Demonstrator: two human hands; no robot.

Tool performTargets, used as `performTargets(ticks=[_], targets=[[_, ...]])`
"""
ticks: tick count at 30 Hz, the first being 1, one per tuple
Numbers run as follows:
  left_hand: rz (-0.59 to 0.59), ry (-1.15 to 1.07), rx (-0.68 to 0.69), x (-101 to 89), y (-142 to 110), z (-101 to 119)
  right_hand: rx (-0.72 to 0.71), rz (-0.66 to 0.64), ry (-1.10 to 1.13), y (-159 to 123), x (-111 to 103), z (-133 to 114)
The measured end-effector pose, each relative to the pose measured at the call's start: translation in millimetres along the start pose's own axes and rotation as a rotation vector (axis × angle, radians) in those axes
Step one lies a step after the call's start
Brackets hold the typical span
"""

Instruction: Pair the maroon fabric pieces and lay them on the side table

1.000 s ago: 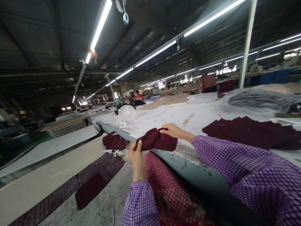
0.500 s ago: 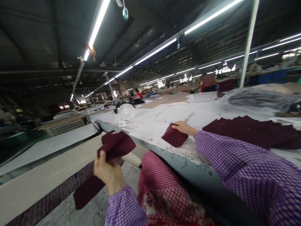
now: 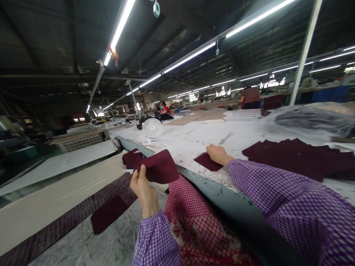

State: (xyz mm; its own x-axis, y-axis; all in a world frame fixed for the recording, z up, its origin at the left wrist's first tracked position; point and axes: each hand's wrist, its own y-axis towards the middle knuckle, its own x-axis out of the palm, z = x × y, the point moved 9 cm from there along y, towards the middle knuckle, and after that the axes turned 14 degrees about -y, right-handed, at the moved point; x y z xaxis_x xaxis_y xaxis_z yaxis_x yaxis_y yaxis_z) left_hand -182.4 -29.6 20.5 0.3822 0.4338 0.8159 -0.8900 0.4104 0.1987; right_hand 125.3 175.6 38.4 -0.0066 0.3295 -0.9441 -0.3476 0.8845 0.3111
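Observation:
My left hand (image 3: 144, 190) is closed on a dark maroon fabric piece (image 3: 161, 168), held up in front of the table's edge above my red checked apron (image 3: 191, 210). Resting on the white table (image 3: 194, 138), my right hand (image 3: 218, 154) presses a second maroon fabric piece (image 3: 205, 162) flat near the table's front edge; its fingers lie over the cloth. To the right of that hand lies a spread pile of maroon cut pieces (image 3: 299, 155).
A small white fan (image 3: 152, 128) stands on the table further back. Clear plastic sheeting (image 3: 307, 118) lies at the right. More maroon pieces (image 3: 131, 157) and one on the floor cloth (image 3: 107, 213) sit at the left. Other workers stand far behind.
Both hands held one maroon bundle together; they split it. The left hand carried its piece left and down, then back toward the table. The right hand laid its piece flat.

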Motion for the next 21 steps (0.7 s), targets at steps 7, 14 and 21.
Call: performTargets(ticks=[7,14,21], targets=[[-0.079,0.745,0.389,13.0,-6,13,-0.081,-0.062,0.127,0,-26,2],[-0.433,1.009,0.697,92.0,-86,12,-0.202,-0.854,0.883,-98,-48,-59],[-0.858,0.762,0.867,137.7,-179,12,-0.113,-0.993,1.177,-130,-49,-52]])
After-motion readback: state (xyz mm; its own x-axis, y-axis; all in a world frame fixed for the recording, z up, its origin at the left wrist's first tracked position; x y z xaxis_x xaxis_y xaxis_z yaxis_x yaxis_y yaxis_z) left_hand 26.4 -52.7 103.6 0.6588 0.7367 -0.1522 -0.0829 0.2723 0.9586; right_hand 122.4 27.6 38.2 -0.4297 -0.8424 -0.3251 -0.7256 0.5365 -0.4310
